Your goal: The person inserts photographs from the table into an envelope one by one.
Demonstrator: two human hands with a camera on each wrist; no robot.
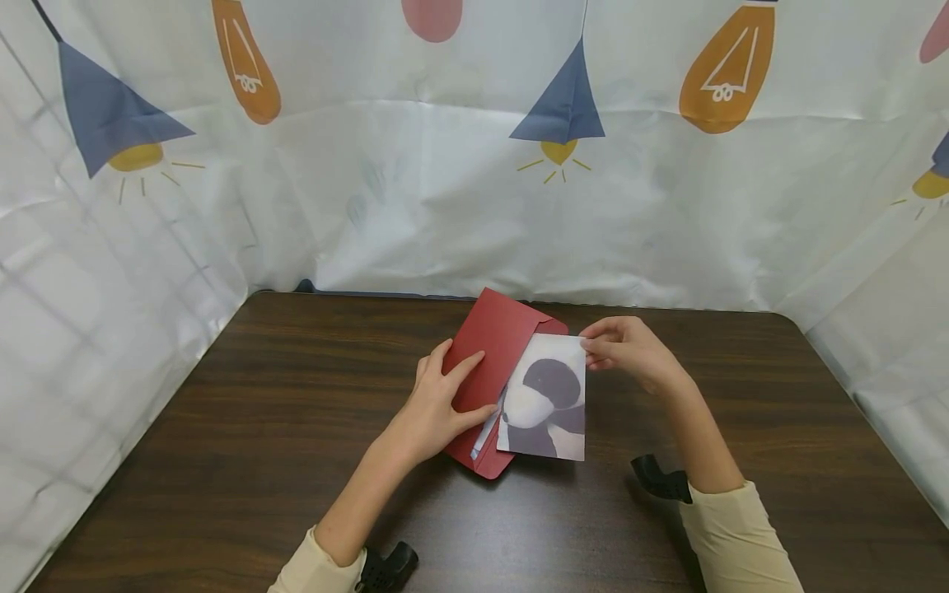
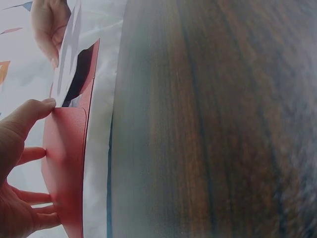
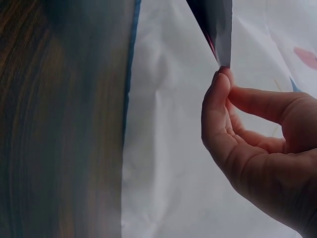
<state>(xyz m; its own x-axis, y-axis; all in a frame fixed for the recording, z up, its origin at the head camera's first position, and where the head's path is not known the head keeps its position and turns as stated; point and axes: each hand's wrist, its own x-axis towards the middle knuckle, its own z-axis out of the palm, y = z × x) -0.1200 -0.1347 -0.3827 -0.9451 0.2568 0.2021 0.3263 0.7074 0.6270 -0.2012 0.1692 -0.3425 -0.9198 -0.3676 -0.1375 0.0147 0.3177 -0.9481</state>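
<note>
A red envelope (image 1: pixel 482 342) lies tilted on the dark wooden table, its opening facing right. My left hand (image 1: pixel 436 412) rests on the envelope's face with fingers spread, the thumb at the edge of the opening. Between thumb and fingers, my right hand (image 1: pixel 630 350) pinches the upper right corner of a photo print (image 1: pixel 544 403) showing a dark and white figure. The print overlaps the envelope's open side. Below the print's left edge, another pale sheet (image 1: pixel 485 432) peeks out of the opening. In the left wrist view the envelope (image 2: pixel 67 148) shows its dark inside.
The brown tabletop (image 1: pixel 259 428) spreads around both hands. A white curtain (image 1: pixel 445 222) printed with lamps and bulbs hangs behind the table's far edge. Black wrist-worn devices (image 1: pixel 660 479) sit near both cream sleeves.
</note>
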